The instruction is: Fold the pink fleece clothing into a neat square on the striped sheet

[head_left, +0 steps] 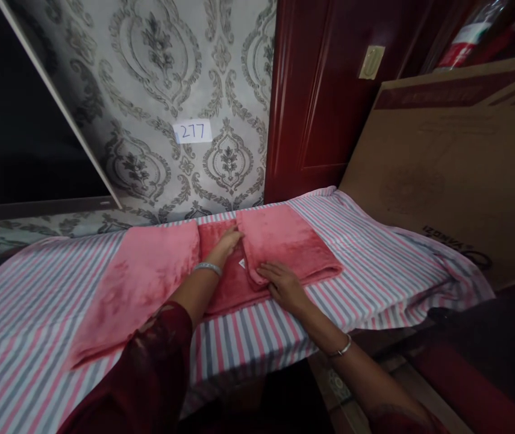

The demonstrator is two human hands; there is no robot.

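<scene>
A pink plush blanket (158,259) lies on a striped cloth. Its left and right sides are folded inward, and a darker pink strip shows between the two flaps. My left hand (230,240) reaches across that strip and pinches the far inner edge of the right flap (284,238). At the near inner corner of the same flap, my right hand (284,286) has its fingers on top and the thumb at the edge, closed on the fabric. A small white tag (242,263) shows beside the flap's edge.
The striped cloth (356,259) covers the table and hangs over its front. A dark screen (26,120) stands at the left. At the right leans a large cardboard box (456,169), with a bottle (469,36) behind it. A paper label (193,131) reads 277 on the patterned wall.
</scene>
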